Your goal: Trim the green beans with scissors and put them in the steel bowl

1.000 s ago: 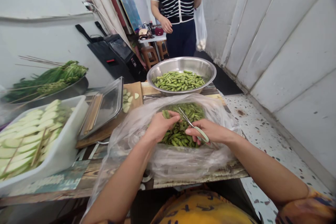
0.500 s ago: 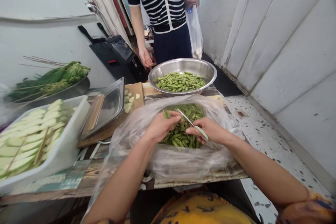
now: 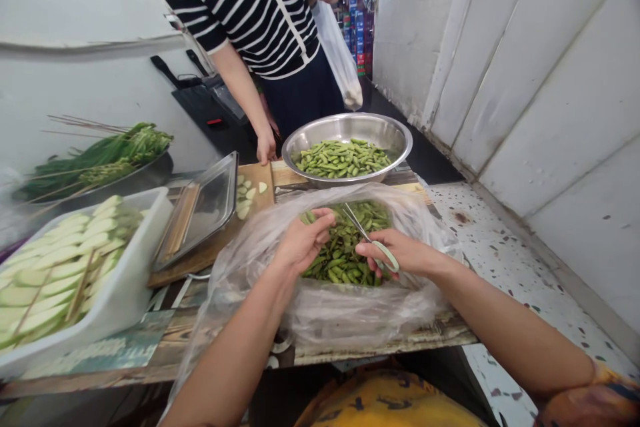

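Green soybean pods (image 3: pixel 345 267) lie in an open clear plastic bag (image 3: pixel 350 313) on the table. Over the bag's left side, my left hand (image 3: pixel 304 239) is closed on a pod (image 3: pixel 309 217), which its fingers partly cover. My right hand (image 3: pixel 395 248) grips scissors (image 3: pixel 383 252) with pale green handles, and the blades point up and left, slightly parted. The blade tips stand a little to the right of my left fingertips. Behind the bag, a steel basin (image 3: pixel 400 137) holds more pods (image 3: pixel 343 158).
A white tub (image 3: pixel 135 247) of sliced green vegetable stands left, beside a clear tray (image 3: pixel 215 207) with skewers (image 3: pixel 181 220). Slices lie on a cutting board (image 3: pixel 267 180). A dark bowl (image 3: pixel 160 170) holds leafy greens. Opposite me, a person in a striped top (image 3: pixel 250 13) holds a plastic bag (image 3: pixel 340 57).
My left hand has shifted slightly left, away from the scissors, with the pod. The other person has leaned over and put a hand at the cutting board; their bag has swung left.
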Tool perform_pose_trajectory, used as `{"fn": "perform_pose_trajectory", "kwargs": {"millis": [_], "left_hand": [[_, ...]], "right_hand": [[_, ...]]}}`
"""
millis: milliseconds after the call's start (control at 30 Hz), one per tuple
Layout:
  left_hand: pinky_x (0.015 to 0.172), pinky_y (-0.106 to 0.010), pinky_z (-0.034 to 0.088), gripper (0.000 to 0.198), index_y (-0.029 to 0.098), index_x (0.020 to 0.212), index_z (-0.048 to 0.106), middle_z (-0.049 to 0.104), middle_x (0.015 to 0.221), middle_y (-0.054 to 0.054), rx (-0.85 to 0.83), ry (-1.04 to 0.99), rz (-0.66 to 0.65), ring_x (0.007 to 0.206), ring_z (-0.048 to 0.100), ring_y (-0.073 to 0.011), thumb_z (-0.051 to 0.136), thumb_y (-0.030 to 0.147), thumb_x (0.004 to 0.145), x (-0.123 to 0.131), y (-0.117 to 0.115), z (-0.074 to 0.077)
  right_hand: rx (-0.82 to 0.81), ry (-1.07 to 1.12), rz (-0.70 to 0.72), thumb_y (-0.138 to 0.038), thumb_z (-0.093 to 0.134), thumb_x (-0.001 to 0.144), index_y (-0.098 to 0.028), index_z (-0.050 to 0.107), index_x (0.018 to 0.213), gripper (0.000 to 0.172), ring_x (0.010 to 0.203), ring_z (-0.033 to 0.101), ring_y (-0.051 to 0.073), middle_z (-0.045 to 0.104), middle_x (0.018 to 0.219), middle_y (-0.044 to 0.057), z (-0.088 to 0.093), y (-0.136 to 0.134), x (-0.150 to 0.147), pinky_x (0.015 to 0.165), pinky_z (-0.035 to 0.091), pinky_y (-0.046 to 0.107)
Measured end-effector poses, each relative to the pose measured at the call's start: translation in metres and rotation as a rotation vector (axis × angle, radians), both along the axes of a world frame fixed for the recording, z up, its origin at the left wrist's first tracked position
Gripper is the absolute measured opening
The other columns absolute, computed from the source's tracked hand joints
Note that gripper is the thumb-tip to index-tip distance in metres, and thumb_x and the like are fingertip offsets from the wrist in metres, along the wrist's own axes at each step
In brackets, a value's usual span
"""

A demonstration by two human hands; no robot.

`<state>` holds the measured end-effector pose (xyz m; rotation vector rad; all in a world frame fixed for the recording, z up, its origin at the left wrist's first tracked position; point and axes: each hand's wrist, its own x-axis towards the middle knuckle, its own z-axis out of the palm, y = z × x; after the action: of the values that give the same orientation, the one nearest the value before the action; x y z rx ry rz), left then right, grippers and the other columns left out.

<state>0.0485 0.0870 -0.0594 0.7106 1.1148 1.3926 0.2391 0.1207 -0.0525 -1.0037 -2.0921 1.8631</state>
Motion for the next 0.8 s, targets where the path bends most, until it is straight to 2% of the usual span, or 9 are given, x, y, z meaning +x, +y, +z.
{"fn": "perform_pose_trajectory", "kwargs": {"millis": [267,367,600,800], "left_hand": [[0.041,-0.013,0.028,0.024,0.011,0.068,0.054,0.064,0.067,-0.003,-0.005,-0.041,0.053,0.042,0.04,0.0001,0.075,0.019,0.058,0.005,-0.002,0.001],[0.041,-0.014,0.027,0.024,0.012,0.068,0.054,0.065,0.069,-0.003,-0.005,-0.024,0.032,0.042,0.04,0.0001,0.075,0.019,0.058,0.008,-0.004,0.001],[0.041,-0.016,0.026,0.022,0.01,0.068,0.06,0.065,0.067,-0.003,-0.009,0.046,-0.081,0.042,0.038,-0.0004,0.076,0.023,0.059,0.015,-0.006,-0.002],[0.041,-0.017,0.025,0.02,0.01,0.064,0.061,0.056,0.052,0.001,-0.056,0.05,-0.109,0.041,0.037,-0.0014,0.075,0.023,0.059,0.016,-0.006,-0.001]], "right_hand": [[0.051,-0.043,-0.008,-0.064,0.054,0.072,-0.015,0.05,0.072,0.049,0.051,0.054,0.012,0.055,0.064,0.002,-0.001,-0.002,0.0,0.032,0.039,0.018],[0.049,-0.039,0.001,-0.064,0.055,0.072,-0.015,0.051,0.075,0.049,0.053,0.055,0.012,0.055,0.065,0.002,-0.001,-0.002,0.0,0.031,0.039,0.018],[0.095,-0.048,-0.006,-0.066,0.054,0.071,-0.016,0.049,0.069,0.05,0.046,0.051,0.011,0.054,0.06,0.0,-0.004,-0.003,-0.001,0.031,0.036,0.019],[0.123,-0.063,-0.017,-0.065,0.052,0.073,-0.016,0.048,0.062,0.051,0.041,0.049,0.01,0.053,0.053,-0.001,-0.003,-0.004,-0.002,0.034,0.035,0.02]]}}
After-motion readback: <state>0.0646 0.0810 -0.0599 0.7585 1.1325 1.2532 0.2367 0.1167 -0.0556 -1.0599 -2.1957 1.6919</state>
